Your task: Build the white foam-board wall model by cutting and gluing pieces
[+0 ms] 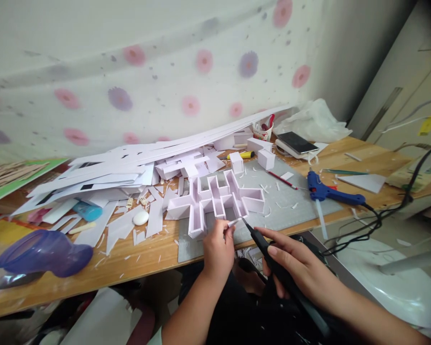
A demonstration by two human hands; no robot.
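Note:
A white foam-board structure (217, 199) with several open-topped, box-like arms rests on the grey cutting mat (290, 211). My left hand (219, 244) is closed at its front edge, thumb and fingers pinching a small white strip (234, 222). From the right, my right hand (294, 266) wraps round a black pen-like tool (273, 263). The tool's thin tip meets or nearly meets the strip beside the structure's front right corner. Whether it touches cannot be told.
Right of the mat lies a blue glue gun (334, 192) with black cables. White sheets (104, 167) and offcuts cover the left side, near a purple translucent container (45, 251). Behind are a yellow cutter (241, 155), a red pencil (282, 180) and a phone (297, 142).

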